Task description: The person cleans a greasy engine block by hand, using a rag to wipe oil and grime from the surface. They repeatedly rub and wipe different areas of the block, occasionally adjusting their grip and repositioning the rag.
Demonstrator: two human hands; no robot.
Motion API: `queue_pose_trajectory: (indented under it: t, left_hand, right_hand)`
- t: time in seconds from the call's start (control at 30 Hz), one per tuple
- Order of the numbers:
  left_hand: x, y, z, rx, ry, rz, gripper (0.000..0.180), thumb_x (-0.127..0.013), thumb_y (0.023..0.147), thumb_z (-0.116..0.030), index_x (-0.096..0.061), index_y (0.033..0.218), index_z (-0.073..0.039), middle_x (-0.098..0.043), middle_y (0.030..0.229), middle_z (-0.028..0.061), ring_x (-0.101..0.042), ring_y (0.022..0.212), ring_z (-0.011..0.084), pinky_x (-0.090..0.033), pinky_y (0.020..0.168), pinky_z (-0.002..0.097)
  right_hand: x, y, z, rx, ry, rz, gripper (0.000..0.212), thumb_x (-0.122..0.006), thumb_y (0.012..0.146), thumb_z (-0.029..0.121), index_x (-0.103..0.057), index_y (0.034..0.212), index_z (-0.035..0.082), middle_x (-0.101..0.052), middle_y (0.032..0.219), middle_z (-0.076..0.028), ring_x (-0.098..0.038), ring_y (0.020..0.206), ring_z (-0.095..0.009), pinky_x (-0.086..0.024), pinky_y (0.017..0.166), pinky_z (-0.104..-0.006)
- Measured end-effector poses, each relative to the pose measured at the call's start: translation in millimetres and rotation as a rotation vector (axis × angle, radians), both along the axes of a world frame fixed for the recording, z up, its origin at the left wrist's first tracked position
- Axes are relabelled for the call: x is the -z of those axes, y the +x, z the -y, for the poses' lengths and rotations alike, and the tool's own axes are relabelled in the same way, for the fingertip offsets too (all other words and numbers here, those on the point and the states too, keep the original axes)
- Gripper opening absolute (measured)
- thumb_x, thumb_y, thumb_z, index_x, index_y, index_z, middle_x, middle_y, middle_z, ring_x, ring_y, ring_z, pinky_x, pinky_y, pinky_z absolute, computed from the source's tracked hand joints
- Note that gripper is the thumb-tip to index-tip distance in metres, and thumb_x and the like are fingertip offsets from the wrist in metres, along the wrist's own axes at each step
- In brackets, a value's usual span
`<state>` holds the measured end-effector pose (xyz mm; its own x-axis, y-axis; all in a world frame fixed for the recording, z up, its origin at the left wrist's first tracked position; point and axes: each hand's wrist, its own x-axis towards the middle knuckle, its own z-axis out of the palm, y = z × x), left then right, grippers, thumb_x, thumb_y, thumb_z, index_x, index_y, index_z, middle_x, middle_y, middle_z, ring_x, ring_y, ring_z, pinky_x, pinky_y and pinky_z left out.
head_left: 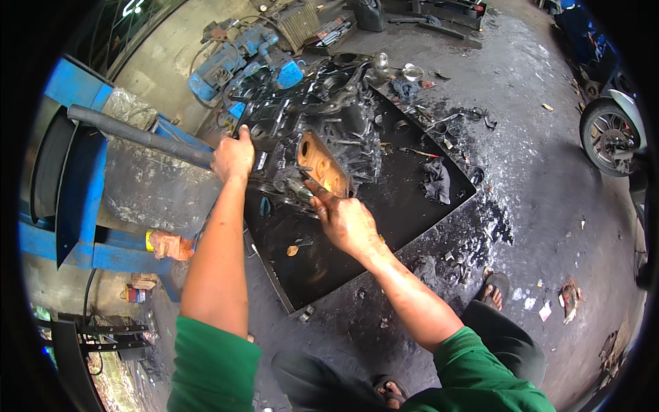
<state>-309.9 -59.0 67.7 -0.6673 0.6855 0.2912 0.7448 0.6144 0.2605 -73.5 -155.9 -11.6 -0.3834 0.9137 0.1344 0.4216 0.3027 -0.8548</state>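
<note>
A dark, oily engine block [278,110] rests tilted over a black metal tray [322,268]. An orange-brown recess [321,165] shows on the side of the block facing me. My left hand [233,156] grips the block's left edge, thumb on top and fingers curled over the side, partly out of sight. At its near end, my right hand [347,223] is closed on the block's lower edge, with blackened fingertips. A grey rag [436,181] and a thin red-tipped tool [419,152] lie in the tray to the right.
A blue steel frame [82,185] with a dark bar [137,137] stands close on the left. Beyond the block sits a blue motor [223,69]. Small parts and scraps litter the oily floor [522,137] beside the tray. A motorbike wheel [609,137] is at far right.
</note>
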Motion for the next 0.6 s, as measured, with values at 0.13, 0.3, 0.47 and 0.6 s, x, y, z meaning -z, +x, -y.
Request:
queue_pose_trajectory:
  t: [0.13,0.3,0.47,0.6]
  left_hand:
    - [0,1,1,0.001,0.031,-0.033,0.064,-0.05,0.092,-0.056,-0.062,0.124,-0.003,-0.065,0.121,0.0225,-0.056,0.121,0.0386,-0.036,0.105,0.0537]
    - [1,1,-3,0.003,0.013,0.002,0.063,-0.05,0.092,-0.056,-0.063,0.121,-0.002,-0.066,0.12,0.0228,-0.058,0.119,0.0386,-0.037,0.104,0.0528]
    - [3,0,0,0.008,0.05,-0.041,0.063,-0.05,0.092,-0.056,-0.063,0.121,-0.002,-0.066,0.119,0.023,-0.058,0.118,0.0392,-0.038,0.103,0.0537]
    - [4,-3,-4,0.008,0.049,-0.012,0.064,-0.051,0.091,-0.057,-0.062,0.124,-0.003,-0.065,0.12,0.0231,-0.058,0.12,0.0391,-0.036,0.106,0.0531]
  right_hand:
    - [-7,7,5,0.065,-0.159,0.122,0.036,-0.049,0.1,0.033,-0.057,0.134,0.022,-0.07,0.091,-0.021,-0.068,0.088,-0.04,-0.054,0.08,-0.0502]
    - [-3,-20,8,0.072,0.099,-0.199,0.04,-0.046,0.102,0.033,-0.052,0.139,0.022,-0.069,0.087,-0.023,-0.068,0.08,-0.042,-0.053,0.076,-0.0529]
    - [21,-13,15,0.071,-0.036,-0.03,0.04,-0.048,0.101,0.035,-0.052,0.139,0.025,-0.068,0.077,-0.02,-0.069,0.074,-0.038,-0.054,0.069,-0.0518]
    - [15,6,17,0.123,-0.073,0.01,0.039,-0.053,0.099,0.031,-0.055,0.137,0.022,-0.068,0.076,-0.021,-0.068,0.073,-0.039,-0.054,0.066,-0.0511]
